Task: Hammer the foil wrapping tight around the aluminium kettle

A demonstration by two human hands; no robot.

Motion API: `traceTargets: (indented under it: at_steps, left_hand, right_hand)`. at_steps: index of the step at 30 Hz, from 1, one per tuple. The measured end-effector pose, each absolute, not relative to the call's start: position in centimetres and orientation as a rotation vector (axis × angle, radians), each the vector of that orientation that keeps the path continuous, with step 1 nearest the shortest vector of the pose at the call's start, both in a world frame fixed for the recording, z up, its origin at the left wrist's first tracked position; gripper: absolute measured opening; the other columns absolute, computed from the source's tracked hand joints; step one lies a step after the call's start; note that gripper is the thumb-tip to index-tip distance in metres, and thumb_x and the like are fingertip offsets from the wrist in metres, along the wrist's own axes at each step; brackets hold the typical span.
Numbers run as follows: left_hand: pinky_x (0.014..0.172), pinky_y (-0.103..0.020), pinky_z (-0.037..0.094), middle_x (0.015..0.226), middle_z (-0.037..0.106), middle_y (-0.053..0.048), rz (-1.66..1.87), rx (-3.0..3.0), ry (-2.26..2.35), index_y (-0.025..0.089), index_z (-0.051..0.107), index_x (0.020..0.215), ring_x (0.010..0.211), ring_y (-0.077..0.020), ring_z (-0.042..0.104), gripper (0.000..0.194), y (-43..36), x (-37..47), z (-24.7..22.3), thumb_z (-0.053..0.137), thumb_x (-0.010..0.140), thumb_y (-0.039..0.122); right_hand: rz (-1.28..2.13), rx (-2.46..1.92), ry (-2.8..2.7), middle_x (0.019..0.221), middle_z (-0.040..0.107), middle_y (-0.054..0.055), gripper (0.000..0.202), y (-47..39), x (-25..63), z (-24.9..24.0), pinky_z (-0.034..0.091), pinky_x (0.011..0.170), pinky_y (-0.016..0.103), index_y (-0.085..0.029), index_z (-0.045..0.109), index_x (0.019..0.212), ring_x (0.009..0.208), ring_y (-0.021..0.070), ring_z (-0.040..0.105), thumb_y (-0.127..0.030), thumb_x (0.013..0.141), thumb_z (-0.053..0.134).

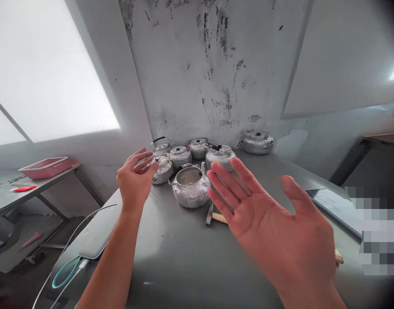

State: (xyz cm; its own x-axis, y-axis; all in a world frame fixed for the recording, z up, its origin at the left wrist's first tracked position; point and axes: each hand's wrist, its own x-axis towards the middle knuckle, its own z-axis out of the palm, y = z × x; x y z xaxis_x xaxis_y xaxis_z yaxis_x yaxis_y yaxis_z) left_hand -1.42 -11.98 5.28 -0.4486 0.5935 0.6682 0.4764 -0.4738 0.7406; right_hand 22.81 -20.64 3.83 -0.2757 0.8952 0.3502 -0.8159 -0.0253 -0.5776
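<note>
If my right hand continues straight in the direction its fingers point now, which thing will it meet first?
The right hand would probably meet the round silver metal kettle with the open top first, near its spout. Depth is unclear in this single view, so it might pass above.

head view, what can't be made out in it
All in the head view:
- Hammer: much of its handle is hidden behind the right hand.
- Left front kettle: its left side is behind the left hand.
- Flat glassy panel: its right end meets a pixelated patch, which hides whatever lies there.
- Red object on the side table: too small and blurred to name.
</note>
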Motion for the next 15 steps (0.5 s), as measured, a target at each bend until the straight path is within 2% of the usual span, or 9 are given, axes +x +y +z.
traceTargets:
  at_steps: [2, 5, 6, 9, 10, 13, 15]
  left_hand:
    - [0.069, -0.027, 0.059, 0.099, 0.076, -0.006, 1.987, 1.757, 1.695, 0.019, 0.078, 0.095, 0.078, -0.0205, 0.074, 0.025, -10.3, -1.9, 6.1, 0.077, 0.074, 0.032]
    - [0.055, -0.027, 0.054, 0.082, 0.076, -0.004, 1.901, 1.786, 1.764, 0.019, 0.077, 0.098, 0.052, -0.0163, 0.068, 0.028, -7.8, -1.8, 6.7, 0.066, 0.084, 0.041]
    - [0.056, -0.027, 0.054, 0.080, 0.076, -0.003, 1.883, 1.802, 1.779, 0.019, 0.077, 0.096, 0.052, -0.0166, 0.068, 0.027, -7.1, -1.7, 6.6, 0.064, 0.085, 0.039]
    - [0.081, -0.027, 0.056, 0.086, 0.077, -0.002, 1.852, 1.906, 1.751, 0.019, 0.077, 0.094, 0.081, -0.0203, 0.075, 0.020, -5.3, -1.3, 5.5, 0.070, 0.077, 0.026]
    - [0.084, -0.027, 0.055, 0.083, 0.077, -0.001, 1.834, 1.896, 1.756, 0.019, 0.077, 0.094, 0.082, -0.0202, 0.075, 0.019, -5.0, -1.2, 4.8, 0.070, 0.077, 0.025]
    - [0.071, -0.026, 0.054, 0.084, 0.077, -0.002, 1.793, 1.831, 1.734, 0.019, 0.075, 0.094, 0.063, -0.0163, 0.072, 0.022, -4.5, -1.4, 3.0, 0.066, 0.084, 0.037]
    - [0.070, -0.026, 0.054, 0.080, 0.076, -0.002, 1.762, 1.831, 1.706, 0.018, 0.074, 0.095, 0.059, -0.0152, 0.071, 0.029, -4.3, -1.6, 2.0, 0.060, 0.089, 0.043]
  right_hand:
    - [1.669, -0.132, -0.820, 0.151, 0.053, 0.003, 0.066, -20.5, 22.7, 3.7, 0.032, 0.121, 0.048, -0.030, 0.051, 0.146, 0.146, 0.0258, 0.038, -0.066, 0.094, 0.034]
    - [1.702, -0.123, -0.796, 0.149, 0.055, 0.005, 0.061, -20.3, 22.4, 3.5, 0.032, 0.121, 0.049, -0.028, 0.053, 0.144, 0.145, 0.0264, 0.040, -0.061, 0.096, 0.035]
    - [1.711, -0.120, -0.789, 0.149, 0.055, 0.005, 0.058, -20.2, 22.3, 3.5, 0.033, 0.120, 0.050, -0.027, 0.055, 0.143, 0.144, 0.0265, 0.041, -0.057, 0.098, 0.035]
    - [1.718, -0.123, -0.781, 0.148, 0.055, 0.006, 0.049, -20.0, 22.1, 3.3, 0.037, 0.116, 0.054, -0.027, 0.059, 0.138, 0.145, 0.0271, 0.040, -0.047, 0.099, 0.036]
    - [1.717, -0.128, -0.785, 0.148, 0.055, 0.006, 0.047, -20.0, 22.0, 3.3, 0.039, 0.115, 0.056, -0.028, 0.060, 0.136, 0.145, 0.0276, 0.039, -0.045, 0.099, 0.037]
    - [1.714, -0.146, -0.810, 0.148, 0.056, 0.004, 0.043, -20.2, 21.8, 3.3, 0.042, 0.110, 0.060, -0.030, 0.061, 0.134, 0.146, 0.0285, 0.038, -0.040, 0.098, 0.040]
    - [1.701, -0.160, -0.827, 0.147, 0.056, 0.003, 0.042, -20.3, 21.6, 3.4, 0.044, 0.109, 0.060, -0.032, 0.061, 0.134, 0.146, 0.0280, 0.037, -0.036, 0.097, 0.041]
